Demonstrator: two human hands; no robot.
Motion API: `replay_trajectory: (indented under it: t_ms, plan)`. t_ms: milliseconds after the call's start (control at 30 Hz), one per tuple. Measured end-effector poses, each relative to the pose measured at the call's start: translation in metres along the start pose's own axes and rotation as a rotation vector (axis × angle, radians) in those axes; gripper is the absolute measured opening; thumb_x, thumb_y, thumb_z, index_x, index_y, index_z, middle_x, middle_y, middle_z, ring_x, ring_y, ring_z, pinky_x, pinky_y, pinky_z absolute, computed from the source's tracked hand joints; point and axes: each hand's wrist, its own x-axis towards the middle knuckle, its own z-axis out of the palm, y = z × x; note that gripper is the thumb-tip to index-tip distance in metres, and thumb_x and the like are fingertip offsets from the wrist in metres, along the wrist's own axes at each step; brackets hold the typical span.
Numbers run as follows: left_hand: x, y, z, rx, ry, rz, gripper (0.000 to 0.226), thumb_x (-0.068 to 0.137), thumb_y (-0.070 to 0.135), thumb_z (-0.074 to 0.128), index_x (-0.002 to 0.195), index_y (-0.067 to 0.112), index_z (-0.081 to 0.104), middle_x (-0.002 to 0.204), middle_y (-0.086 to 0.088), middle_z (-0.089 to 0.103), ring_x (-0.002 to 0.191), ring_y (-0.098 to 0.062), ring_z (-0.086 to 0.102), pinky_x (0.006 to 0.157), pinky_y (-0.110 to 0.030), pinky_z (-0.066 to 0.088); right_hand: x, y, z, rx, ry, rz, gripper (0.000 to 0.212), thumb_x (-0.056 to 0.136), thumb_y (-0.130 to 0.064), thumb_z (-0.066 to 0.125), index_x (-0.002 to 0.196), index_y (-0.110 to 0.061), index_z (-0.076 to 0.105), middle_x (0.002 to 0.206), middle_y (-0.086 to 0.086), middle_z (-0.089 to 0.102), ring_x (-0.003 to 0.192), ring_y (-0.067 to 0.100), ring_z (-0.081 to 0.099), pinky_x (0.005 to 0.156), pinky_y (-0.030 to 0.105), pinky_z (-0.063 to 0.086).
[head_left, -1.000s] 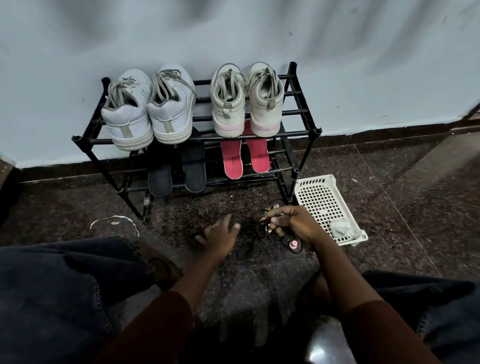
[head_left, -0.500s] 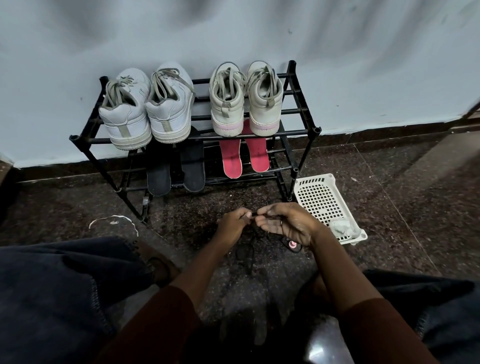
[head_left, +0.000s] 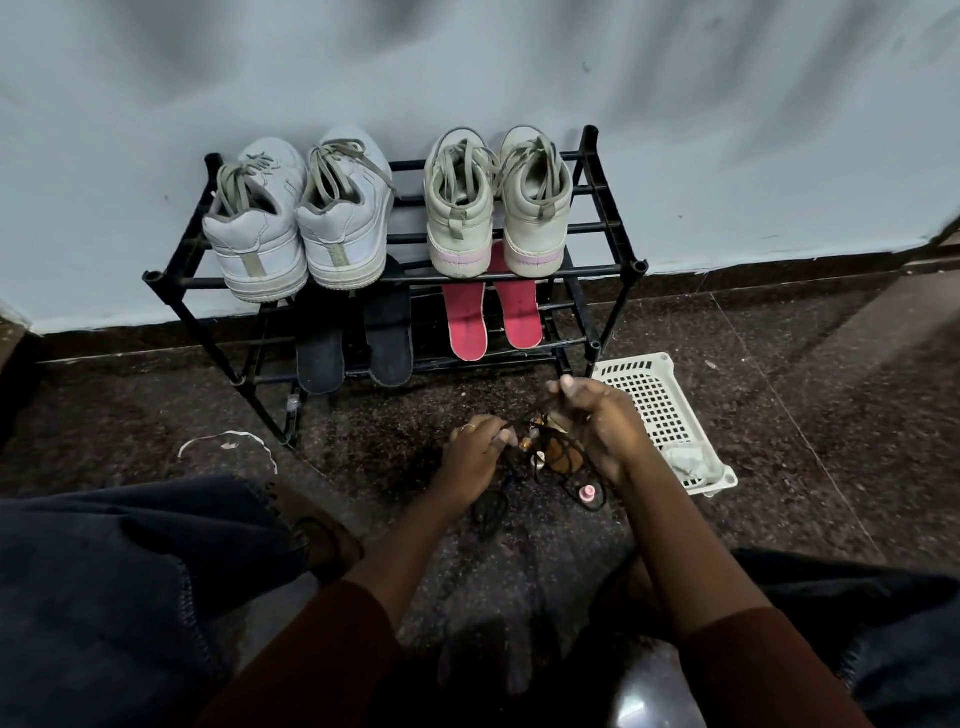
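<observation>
A tangle of dark cords (head_left: 540, 457) with small brownish and metal pieces lies on the floor in front of the shoe rack. My left hand (head_left: 475, 457) pinches a strand of it at the fingertips. My right hand (head_left: 597, 426) is raised a little above the tangle and holds a dark strand between thumb and curled fingers. A small black piece with a pink round centre (head_left: 588, 493) lies on the floor under my right wrist. More dark cord (head_left: 491, 512) trails toward me.
A black two-tier shoe rack (head_left: 608, 228) stands against the pale wall, with two pairs of pale sneakers (head_left: 296, 218) on top and black insoles (head_left: 353, 338) and pink insoles (head_left: 491, 317) below. A white perforated basket (head_left: 657, 400) lies to the right. My knees flank the dark speckled floor.
My left hand came off the floor to the tangle and now pinches a strand. My right hand has lifted and moved toward the rack, drawing a strand up with it.
</observation>
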Motion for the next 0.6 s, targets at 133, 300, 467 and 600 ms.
replay_trajectory:
  t_ms: [133, 300, 467, 600]
  plan:
    - [-0.005, 0.006, -0.011, -0.146, -0.130, -0.039, 0.032, 0.102, 0.019, 0.037, 0.101, 0.001, 0.064, 0.084, 0.000, 0.053, 0.081, -0.012, 0.051, 0.070, -0.017, 0.036, 0.005, 0.007, -0.005, 0.290, 0.067, 0.092, 0.020, 0.097, -0.015, 0.043, 0.085, -0.011, 0.058, 0.077, 0.002, 0.072, 0.074, 0.014, 0.069, 0.070, 0.027, 0.055]
    - [-0.006, 0.000, -0.019, -0.216, -0.172, -0.201, 0.023, 0.100, 0.013, 0.041, 0.100, 0.007, 0.063, 0.072, 0.006, 0.053, 0.063, -0.004, 0.051, 0.062, -0.014, 0.040, 0.011, -0.001, -0.023, 0.459, 0.175, 0.034, 0.025, 0.099, -0.018, 0.039, 0.077, -0.014, 0.051, 0.056, -0.005, 0.062, 0.057, 0.010, 0.064, 0.065, 0.026, 0.056]
    - [-0.006, -0.013, -0.030, -0.116, -0.113, -0.272, 0.025, 0.100, 0.018, 0.042, 0.099, 0.005, 0.064, 0.072, 0.007, 0.053, 0.063, -0.003, 0.050, 0.063, -0.021, 0.037, 0.018, -0.015, -0.057, 0.561, 0.313, -0.110, 0.028, 0.099, -0.019, 0.037, 0.073, -0.014, 0.046, 0.047, -0.007, 0.049, 0.044, 0.008, 0.048, 0.056, 0.023, 0.052]
    - [-0.007, -0.007, -0.033, -0.062, -0.062, -0.263, 0.025, 0.100, 0.026, 0.042, 0.095, 0.014, 0.063, 0.075, 0.005, 0.056, 0.070, -0.007, 0.051, 0.065, -0.022, 0.033, 0.014, -0.016, -0.059, 0.229, 0.359, -0.245, 0.023, 0.097, -0.013, 0.044, 0.074, -0.014, 0.049, 0.047, -0.012, 0.045, 0.044, 0.004, 0.037, 0.050, 0.021, 0.033]
